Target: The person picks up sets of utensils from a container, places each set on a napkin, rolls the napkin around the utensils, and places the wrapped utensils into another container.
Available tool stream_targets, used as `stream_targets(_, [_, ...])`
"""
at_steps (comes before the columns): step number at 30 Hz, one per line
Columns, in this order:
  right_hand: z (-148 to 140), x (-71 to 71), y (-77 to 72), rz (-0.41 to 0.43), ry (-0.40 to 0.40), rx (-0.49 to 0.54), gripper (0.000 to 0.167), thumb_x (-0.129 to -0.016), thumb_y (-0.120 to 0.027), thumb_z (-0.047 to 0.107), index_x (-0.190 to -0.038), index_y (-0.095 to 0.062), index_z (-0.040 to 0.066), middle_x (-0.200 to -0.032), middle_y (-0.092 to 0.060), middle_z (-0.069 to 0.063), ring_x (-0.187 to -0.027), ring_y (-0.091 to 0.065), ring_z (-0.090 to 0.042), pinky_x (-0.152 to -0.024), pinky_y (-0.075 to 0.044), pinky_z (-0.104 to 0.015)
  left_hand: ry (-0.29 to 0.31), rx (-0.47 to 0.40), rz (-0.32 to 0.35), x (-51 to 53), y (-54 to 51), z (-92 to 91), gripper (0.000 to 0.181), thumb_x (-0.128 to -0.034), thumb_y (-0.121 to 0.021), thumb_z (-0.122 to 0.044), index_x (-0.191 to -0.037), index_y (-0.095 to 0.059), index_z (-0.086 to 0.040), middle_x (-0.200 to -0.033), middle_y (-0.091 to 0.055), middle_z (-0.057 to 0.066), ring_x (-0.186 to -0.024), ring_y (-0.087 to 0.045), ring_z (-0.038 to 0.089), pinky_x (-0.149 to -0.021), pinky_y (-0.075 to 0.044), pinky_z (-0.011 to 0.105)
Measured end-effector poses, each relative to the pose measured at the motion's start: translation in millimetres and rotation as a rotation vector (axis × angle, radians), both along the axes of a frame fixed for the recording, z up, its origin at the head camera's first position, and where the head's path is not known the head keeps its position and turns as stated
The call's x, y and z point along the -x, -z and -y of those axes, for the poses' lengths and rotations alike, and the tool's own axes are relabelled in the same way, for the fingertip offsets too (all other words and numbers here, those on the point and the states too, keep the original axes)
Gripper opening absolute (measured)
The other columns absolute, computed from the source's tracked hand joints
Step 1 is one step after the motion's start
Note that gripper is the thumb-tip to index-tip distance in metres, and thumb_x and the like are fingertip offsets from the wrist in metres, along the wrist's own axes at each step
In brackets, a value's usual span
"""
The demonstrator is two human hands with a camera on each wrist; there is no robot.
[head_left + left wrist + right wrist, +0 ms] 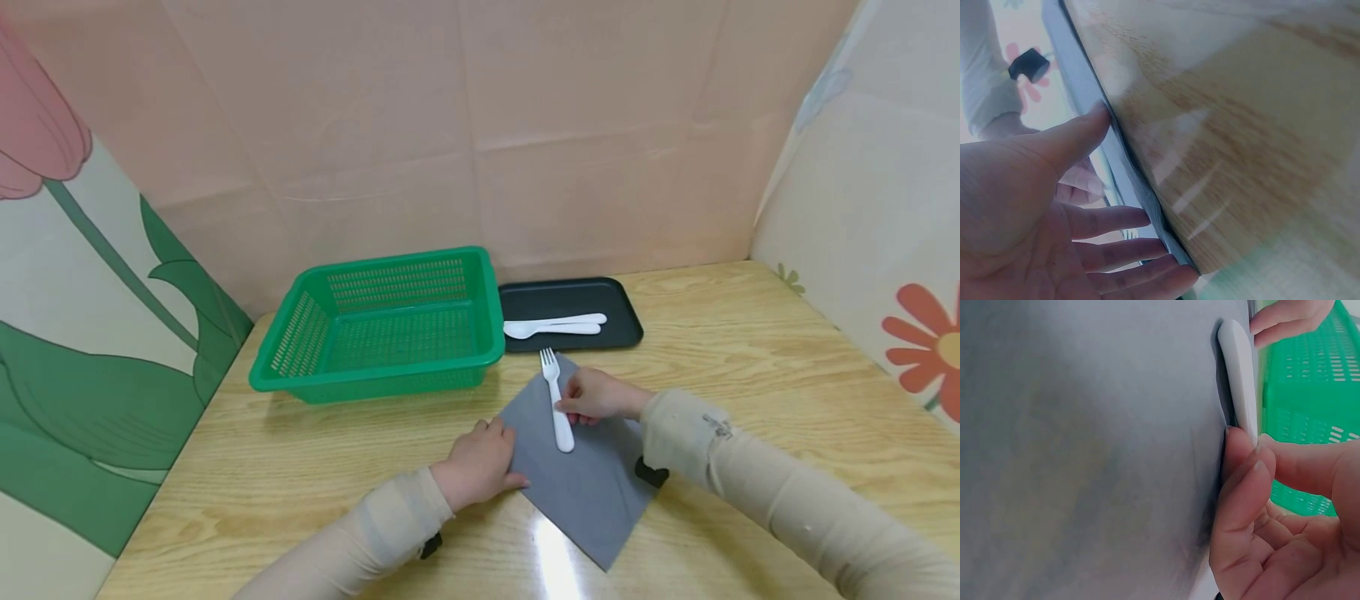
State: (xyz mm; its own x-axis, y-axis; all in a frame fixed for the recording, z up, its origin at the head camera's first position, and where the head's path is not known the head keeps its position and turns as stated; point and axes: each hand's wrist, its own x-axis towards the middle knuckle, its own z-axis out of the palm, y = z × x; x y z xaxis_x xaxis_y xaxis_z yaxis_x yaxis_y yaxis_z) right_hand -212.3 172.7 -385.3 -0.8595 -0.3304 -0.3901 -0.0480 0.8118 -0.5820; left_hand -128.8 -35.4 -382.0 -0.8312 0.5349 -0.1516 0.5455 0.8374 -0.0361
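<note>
A white fork (557, 408) lies over a grey cloth (600, 492), tines toward the back. My right hand (595, 395) pinches its handle between thumb and fingers; in the right wrist view the fingertips close round the white handle (1239, 375) just above the grey surface. My left hand (481, 463) rests at the cloth's left edge, with the thumb near the lower edge. The left wrist view shows my left hand (1054, 219) with its fingers extended and their tips along the edge of the cloth (1138, 181).
A green basket (390, 379) stands at the back left. Right beside it is a black tray (626, 321), holding a white spoon (525, 330) and another white utensil (592, 318). Wall coverings border the wooden table (750, 358) at the back and sides.
</note>
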Motion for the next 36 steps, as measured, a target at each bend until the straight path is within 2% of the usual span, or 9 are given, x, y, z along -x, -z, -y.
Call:
stream_targets(7, [-0.1,0.9,2.9,0.004,0.016,-0.005,0.023,-0.091,-0.06,0.02,-0.073,-0.064,0.006,-0.063,-0.059,0.0,-0.056,-0.052,-0.009,-0.054,-0.045,-0.022,0.009,-0.006,-0.013,-0.4,-0.8,0.3,0.054,-0.0816,-0.063,-0.053,-0.104,-0.059,-0.004,-0.097,-0.057,0.006,-0.083,-0.054,0.015,-0.061,-0.049,0.026])
stream_targets(8, [-0.1,0.9,3.1,0.002,0.016,-0.003,0.023,-0.091,-0.06,0.02,-0.073,-0.064,0.006,-0.063,-0.059,0.0,-0.056,-0.052,-0.009,-0.054,-0.045,-0.022,0.02,-0.01,-0.026,0.7,2.0,0.8,0.054,-0.0817,-0.063,-0.054,-0.103,-0.059,-0.004,-0.095,-0.057,0.006,-0.082,-0.053,0.015,-0.06,-0.048,0.026])
stream_targets(16, [1.2,-0.5,1.6,-0.002,0.02,-0.007,0.022,-0.09,-0.061,0.02,-0.074,-0.064,0.006,-0.064,-0.06,0.0,-0.057,-0.052,-0.01,-0.054,-0.045,-0.022,0.004,-0.007,-0.004,-0.6,-1.6,0.4,0.054,-0.0822,-0.063,-0.053,-0.106,-0.059,-0.004,-0.099,-0.058,0.007,-0.085,-0.054,0.016,-0.062,-0.05,0.026])
stream_targets(36, [2.1,-2.3,-0.8,0.003,0.057,-0.018,0.017,-0.089,-0.063,0.02,-0.08,-0.061,0.006,-0.068,-0.061,-0.002,-0.059,-0.053,-0.011,-0.055,-0.045,-0.022,0.005,-0.008,-0.003,-0.1,0.7,1.1,0.055,-0.0816,-0.062,-0.054,-0.106,-0.059,-0.005,-0.101,-0.059,0.007,-0.086,-0.054,0.016,-0.064,-0.05,0.026])
